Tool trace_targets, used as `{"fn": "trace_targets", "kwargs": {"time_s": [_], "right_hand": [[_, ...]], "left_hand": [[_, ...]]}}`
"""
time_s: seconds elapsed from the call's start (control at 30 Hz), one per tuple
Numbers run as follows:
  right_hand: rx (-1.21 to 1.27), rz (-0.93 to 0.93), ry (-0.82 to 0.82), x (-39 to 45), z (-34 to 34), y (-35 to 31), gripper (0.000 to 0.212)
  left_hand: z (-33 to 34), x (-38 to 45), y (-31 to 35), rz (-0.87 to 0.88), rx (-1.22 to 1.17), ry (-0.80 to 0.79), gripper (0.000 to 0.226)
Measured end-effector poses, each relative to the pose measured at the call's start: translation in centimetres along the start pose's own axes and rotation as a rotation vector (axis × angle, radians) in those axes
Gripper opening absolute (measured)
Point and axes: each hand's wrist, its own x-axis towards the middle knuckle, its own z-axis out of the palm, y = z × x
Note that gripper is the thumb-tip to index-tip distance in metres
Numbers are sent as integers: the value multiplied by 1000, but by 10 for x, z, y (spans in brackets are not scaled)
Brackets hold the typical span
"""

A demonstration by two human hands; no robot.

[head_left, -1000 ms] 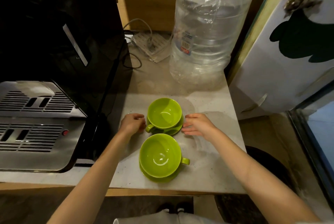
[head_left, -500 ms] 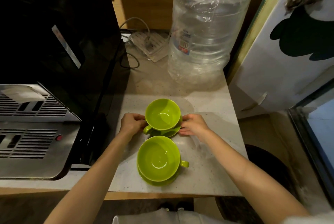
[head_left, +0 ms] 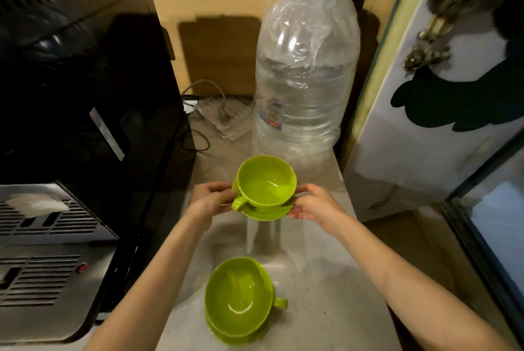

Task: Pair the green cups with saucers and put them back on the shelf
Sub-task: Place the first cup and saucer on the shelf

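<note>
Where it sat before, both hands lift cup (head_left: 266, 180) and saucer (head_left: 266, 213).

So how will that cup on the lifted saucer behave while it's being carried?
The cup only sits loose on the saucer, and both look glossy, so it could probably slide if tilted. The left hand and right hand hold only the saucer's edges. It looks empty, hard and glazed, so it is likely light but breakable.

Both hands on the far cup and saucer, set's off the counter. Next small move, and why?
Probably keep raising the set level toward the shelf. The left hand and right hand grip the saucer at opposite edges; the cup only rests on it, so tilting could slide it. The bottle stands close behind. No shelf is in view.
</note>
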Motion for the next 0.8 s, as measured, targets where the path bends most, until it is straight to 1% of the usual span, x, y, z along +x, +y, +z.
{"fn": "trace_targets", "kwargs": {"time_s": [0.17, 0.3, 0.4, 0.43, 0.5, 0.57, 0.63, 0.73, 0.8], "right_hand": [[11, -103, -6, -29, -18, -53, 22], [18, -223, -37, -57, -35, -101, 19], [30, -313, -33, -80, -46, -139, 12], [36, -340, -29, -87, -49, -152, 8], [65, -394, -18, -100, -53, -179, 10], [107, -449, -22, -115, -56, -205, 11], [152, -500, -42, -129, -57, -231, 7], [213, -537, -60, -145, -57, -262, 9], [228, -567, -53, -154, -58, -283, 11]], "left_hand": [[10, -13, 49, 67, -130, -84, 24], [17, -28, 94, 121, -188, -144, 13], [21, -42, 133, 159, -250, -202, 19], [22, -48, 146, 175, -251, -226, 24], [24, -58, 173, 225, -193, -269, 38], [25, -71, 200, 294, -165, -249, 41], [24, -83, 231, 361, -219, -192, 33], [22, -100, 270, 408, -252, -168, 17], [21, -110, 294, 432, -224, -175, 16]]}}
